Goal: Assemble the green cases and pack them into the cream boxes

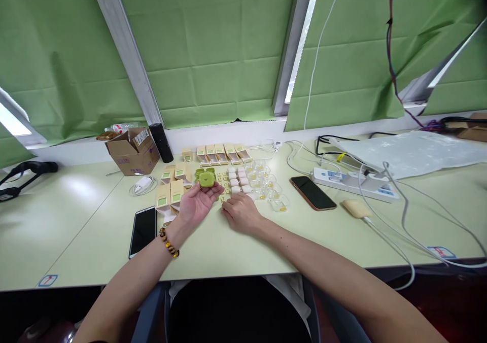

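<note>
green case (207,180) in left hand (198,202)

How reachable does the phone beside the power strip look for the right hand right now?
Probably yes: the phone lies to the right of the right hand, and bare tabletop on the near side of the clear case leaves a way.

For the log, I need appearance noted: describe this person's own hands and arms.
The gloveless left hand has a bracelet of round, glossy amber-brown and dark beads at its wrist. The gloveless right hand has a bare wrist. No sleeves show on the forearms.
</note>
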`<state>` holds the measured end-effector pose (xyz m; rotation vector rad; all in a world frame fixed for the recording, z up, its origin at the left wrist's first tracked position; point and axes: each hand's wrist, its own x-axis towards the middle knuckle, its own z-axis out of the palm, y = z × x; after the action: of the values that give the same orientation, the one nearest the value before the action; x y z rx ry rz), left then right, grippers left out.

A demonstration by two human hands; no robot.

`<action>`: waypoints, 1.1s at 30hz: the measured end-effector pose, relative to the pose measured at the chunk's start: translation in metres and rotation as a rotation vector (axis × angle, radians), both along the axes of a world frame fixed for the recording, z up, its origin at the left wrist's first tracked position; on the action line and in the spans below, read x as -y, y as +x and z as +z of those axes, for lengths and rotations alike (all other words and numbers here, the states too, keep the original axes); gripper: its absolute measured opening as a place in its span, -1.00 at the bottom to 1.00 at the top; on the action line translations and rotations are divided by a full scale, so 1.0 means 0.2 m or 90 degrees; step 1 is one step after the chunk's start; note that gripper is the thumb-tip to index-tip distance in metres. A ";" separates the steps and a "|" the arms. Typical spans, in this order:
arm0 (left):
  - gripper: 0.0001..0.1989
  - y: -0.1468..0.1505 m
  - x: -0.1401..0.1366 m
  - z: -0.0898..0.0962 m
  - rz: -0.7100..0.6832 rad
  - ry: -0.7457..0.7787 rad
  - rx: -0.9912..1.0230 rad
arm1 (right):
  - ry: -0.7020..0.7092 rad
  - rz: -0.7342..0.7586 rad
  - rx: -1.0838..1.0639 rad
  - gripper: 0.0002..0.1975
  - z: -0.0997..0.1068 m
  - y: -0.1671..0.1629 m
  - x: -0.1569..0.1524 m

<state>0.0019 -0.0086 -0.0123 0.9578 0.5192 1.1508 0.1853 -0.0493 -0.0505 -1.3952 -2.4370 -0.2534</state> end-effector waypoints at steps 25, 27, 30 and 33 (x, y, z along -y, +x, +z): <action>-0.63 0.02 0.08 -0.05 0.293 0.518 -0.384 | 0.064 -0.069 0.023 -0.85 -0.04 0.02 -0.07; -0.62 0.03 0.08 -0.06 0.286 0.514 -0.393 | 0.069 -0.072 0.026 -0.84 -0.04 0.02 -0.08; -0.59 0.03 0.08 -0.06 0.270 0.499 -0.368 | 0.075 -0.075 0.038 -0.81 -0.05 0.01 -0.11; -0.59 0.03 0.07 -0.07 0.250 0.486 -0.329 | 0.083 -0.075 0.052 -0.79 -0.06 0.02 -0.13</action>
<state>0.0083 -0.0224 -0.0254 1.9049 0.7160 1.4955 0.1885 -0.0241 -0.0634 -1.4992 -2.3583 -0.4964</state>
